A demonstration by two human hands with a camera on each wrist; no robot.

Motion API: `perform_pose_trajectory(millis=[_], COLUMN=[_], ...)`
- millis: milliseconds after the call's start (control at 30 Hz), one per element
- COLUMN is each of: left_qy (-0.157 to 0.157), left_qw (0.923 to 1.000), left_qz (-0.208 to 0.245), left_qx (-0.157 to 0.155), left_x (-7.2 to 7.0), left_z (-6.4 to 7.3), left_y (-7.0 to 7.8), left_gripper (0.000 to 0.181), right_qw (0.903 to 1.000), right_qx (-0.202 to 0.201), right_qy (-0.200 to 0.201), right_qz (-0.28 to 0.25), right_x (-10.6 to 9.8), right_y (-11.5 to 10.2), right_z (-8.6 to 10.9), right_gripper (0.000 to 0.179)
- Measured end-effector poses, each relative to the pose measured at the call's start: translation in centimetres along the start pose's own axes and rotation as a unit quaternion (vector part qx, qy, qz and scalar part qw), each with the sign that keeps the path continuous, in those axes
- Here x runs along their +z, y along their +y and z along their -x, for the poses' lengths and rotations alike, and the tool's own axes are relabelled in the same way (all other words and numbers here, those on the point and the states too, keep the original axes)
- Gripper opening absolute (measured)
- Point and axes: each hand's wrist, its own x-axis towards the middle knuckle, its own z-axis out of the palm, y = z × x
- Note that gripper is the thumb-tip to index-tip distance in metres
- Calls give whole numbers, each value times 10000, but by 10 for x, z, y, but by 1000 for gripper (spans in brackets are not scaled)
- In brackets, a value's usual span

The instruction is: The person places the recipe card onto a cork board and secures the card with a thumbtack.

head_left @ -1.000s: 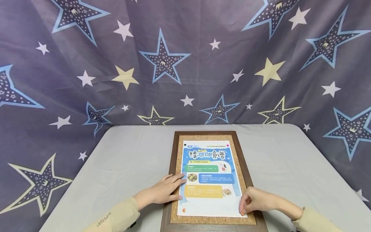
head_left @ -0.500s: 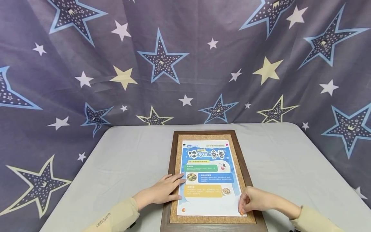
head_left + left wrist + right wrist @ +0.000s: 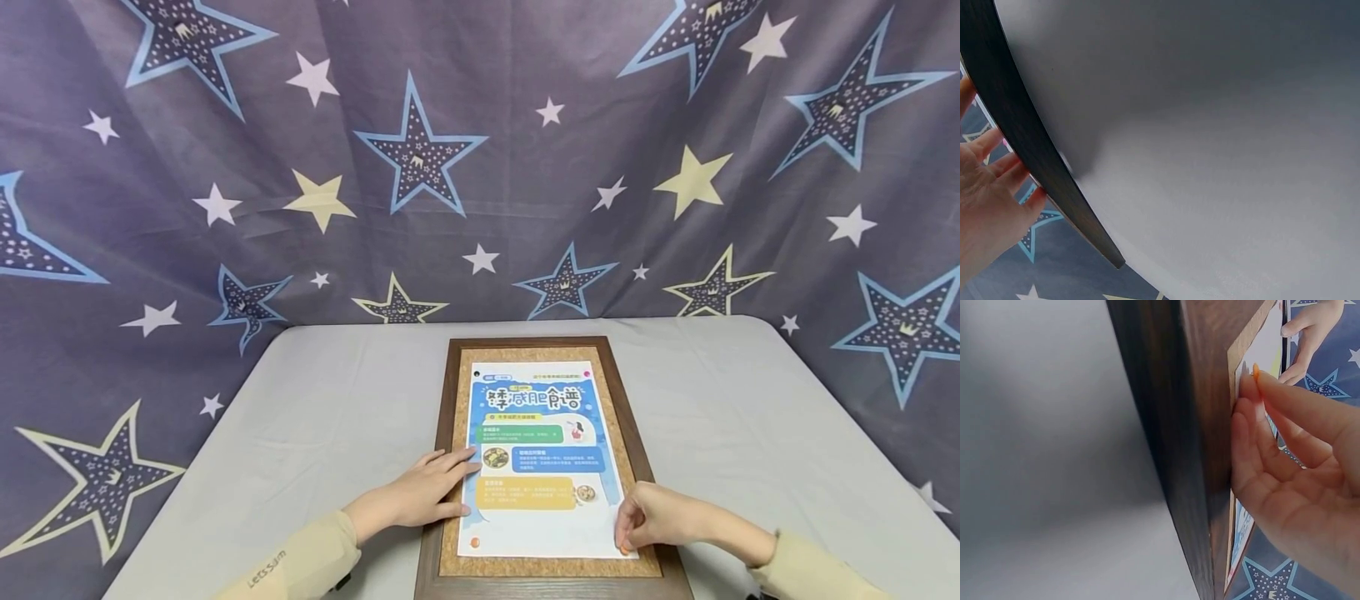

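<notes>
A printed poster (image 3: 555, 532) with blue, green and yellow panels lies on a cork board (image 3: 551, 567) in a brown wooden frame. My right hand (image 3: 663, 515) pinches an orange thumbtack (image 3: 1256, 370) between thumb and forefinger at the poster's lower right corner; the tack's point is hidden. On the left, my left hand (image 3: 420, 493) rests across the frame, its spread fingertips on the poster's edge. A black tack (image 3: 476, 374), a pink tack (image 3: 587, 374) and another orange tack (image 3: 475, 542) sit at the other corners. In the left wrist view, the dark frame side (image 3: 1035, 137) partly hides the fingers.
The board lies on a table with a pale grey cover (image 3: 345, 400). Behind the table hangs a purple-grey curtain (image 3: 510, 208) printed with stars. The raised wooden frame (image 3: 448, 417) borders the cork on all sides.
The head view has shifted slightly. My right hand keeps its pinch at the lower right corner with hardly any movement, and my left hand stays where it was.
</notes>
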Motion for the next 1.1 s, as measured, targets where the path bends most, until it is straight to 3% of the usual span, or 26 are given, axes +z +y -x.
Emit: perform_pose_trajectory(millis=[700, 1100], left_qy=[-3, 0], left_qw=[10000, 10000], left_qz=[-14, -10], left_qx=[25, 29], left_x=[1, 0], left_z=[-1, -1], left_y=[-2, 0], left_gripper=[61, 60], right_qw=[9993, 9988], right_qx=[288, 213], right_qy=[235, 354], right_qz=[46, 281], right_x=[0, 4], right_y=[-2, -1], right_z=[2, 1], right_gripper=[8, 12])
